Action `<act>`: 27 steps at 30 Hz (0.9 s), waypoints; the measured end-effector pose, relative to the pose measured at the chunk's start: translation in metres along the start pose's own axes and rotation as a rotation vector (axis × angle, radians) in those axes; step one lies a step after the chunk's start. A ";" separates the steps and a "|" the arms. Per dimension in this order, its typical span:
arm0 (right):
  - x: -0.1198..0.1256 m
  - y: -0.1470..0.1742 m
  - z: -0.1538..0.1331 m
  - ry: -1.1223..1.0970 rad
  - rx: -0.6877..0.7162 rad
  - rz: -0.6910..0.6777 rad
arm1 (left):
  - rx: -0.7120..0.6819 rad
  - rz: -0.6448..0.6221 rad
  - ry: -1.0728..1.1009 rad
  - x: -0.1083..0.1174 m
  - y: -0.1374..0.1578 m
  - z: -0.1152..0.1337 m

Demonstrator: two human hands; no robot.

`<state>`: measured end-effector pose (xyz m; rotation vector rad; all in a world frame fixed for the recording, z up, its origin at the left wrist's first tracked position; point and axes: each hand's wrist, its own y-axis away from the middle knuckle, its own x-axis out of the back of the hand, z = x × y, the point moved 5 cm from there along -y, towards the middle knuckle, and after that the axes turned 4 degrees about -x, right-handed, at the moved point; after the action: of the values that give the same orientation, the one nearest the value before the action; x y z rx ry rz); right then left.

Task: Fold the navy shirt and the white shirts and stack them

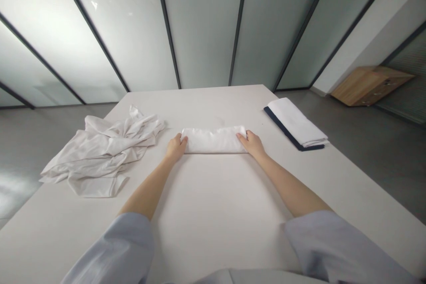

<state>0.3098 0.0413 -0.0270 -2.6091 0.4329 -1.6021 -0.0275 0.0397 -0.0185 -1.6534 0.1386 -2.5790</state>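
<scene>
A white folded cloth [214, 141] forms a flat, narrow rectangle at the middle of the table, its top edge slightly wavy. My left hand [176, 147] grips its left end, thumb on top and fingers curled behind. At the right end my right hand [252, 143] pinches the same cloth in a matching way. The fingers beneath the fabric are mostly hidden. Whether the cloth rests on the table or is raised a little, I cannot tell.
A crumpled heap of white fabric [109, 146] lies at the left of the white table [216, 213]. To the right, folded white cloth [296, 120] rests on dark navy folded fabric [282, 129]. A wooden cabinet [369, 85] stands on the floor beyond, and frosted glass panels [203, 26] line the back.
</scene>
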 end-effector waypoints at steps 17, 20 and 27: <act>0.003 0.010 -0.071 0.106 0.453 0.109 | -0.416 0.127 -0.184 0.010 0.012 0.093; -0.017 0.010 -0.103 0.175 0.423 -0.020 | -0.408 0.039 -0.175 -0.015 0.001 0.113; -0.043 0.012 -0.109 0.248 0.297 -0.108 | -0.313 0.013 -0.217 -0.048 -0.007 0.105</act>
<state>0.1925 0.0522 -0.0164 -2.2620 0.0547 -1.8681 0.0880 0.0486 -0.0169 -2.0116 0.5608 -2.4447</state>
